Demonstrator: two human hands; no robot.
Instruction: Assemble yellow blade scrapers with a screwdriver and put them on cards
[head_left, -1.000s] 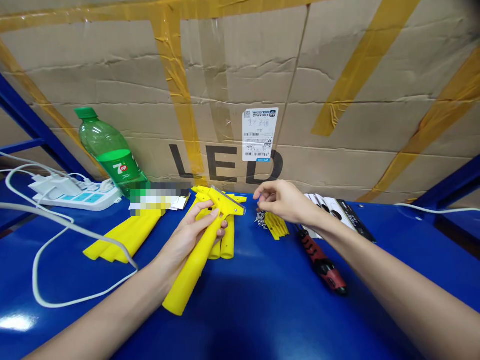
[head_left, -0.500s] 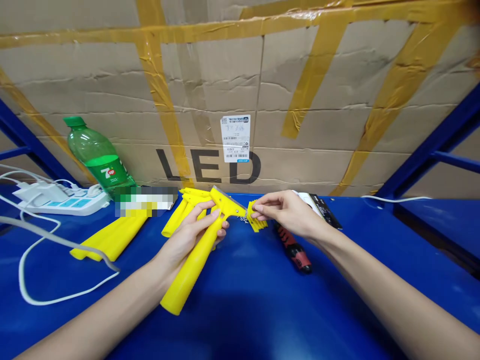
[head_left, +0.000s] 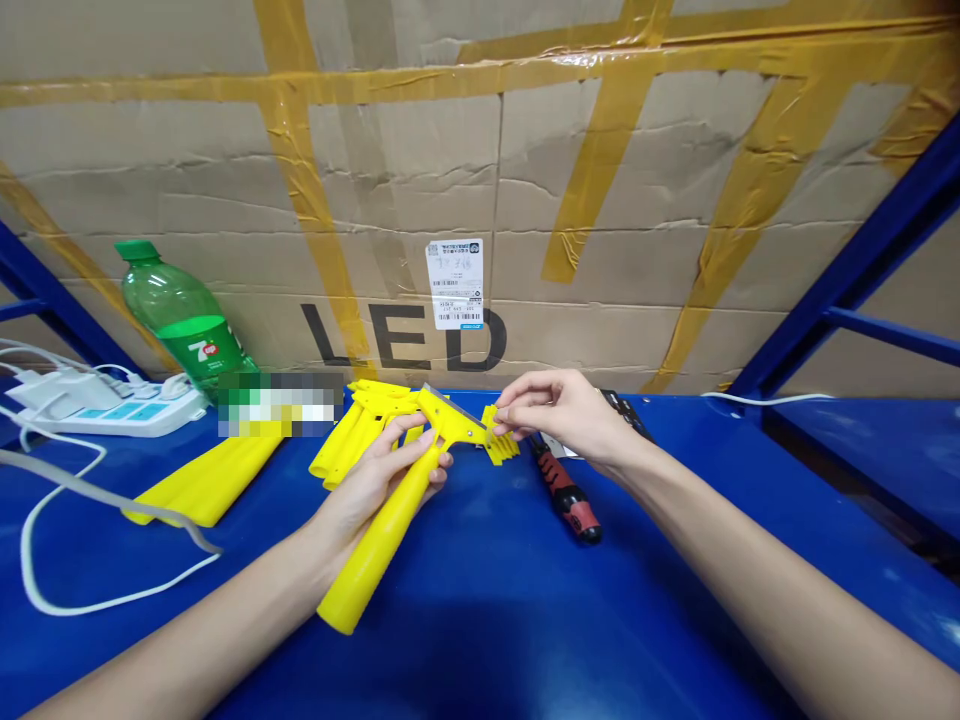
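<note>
My left hand [head_left: 382, 475] is closed around a yellow scraper [head_left: 382, 535], its handle slanting down toward me and its metal blade [head_left: 452, 411] along the top edge of the head. At the blade's right end, my right hand [head_left: 551, 410] has thumb and fingers pinched together. Whatever is in that pinch is too small or hidden to name. Just behind and below those fingertips lie several small yellow plastic pieces [head_left: 504, 448] on the blue surface. More yellow scrapers [head_left: 352, 430] are piled beyond my left hand. A red and black screwdriver [head_left: 566, 492] lies below my right hand, its tip end hidden.
To the left are yellow handles [head_left: 214, 478], a green soda bottle [head_left: 184, 320] and a white power strip [head_left: 142, 405] with looping cables [head_left: 67, 604]. A large taped cardboard box [head_left: 420, 190] stands behind the blue tabletop [head_left: 517, 620]. Black-and-white packaging [head_left: 626, 412] is partly hidden by my right hand.
The whole view has shifted slightly. My right fingertips have come a little closer to the scraper's right end. My left hand keeps its hold on the scraper.
</note>
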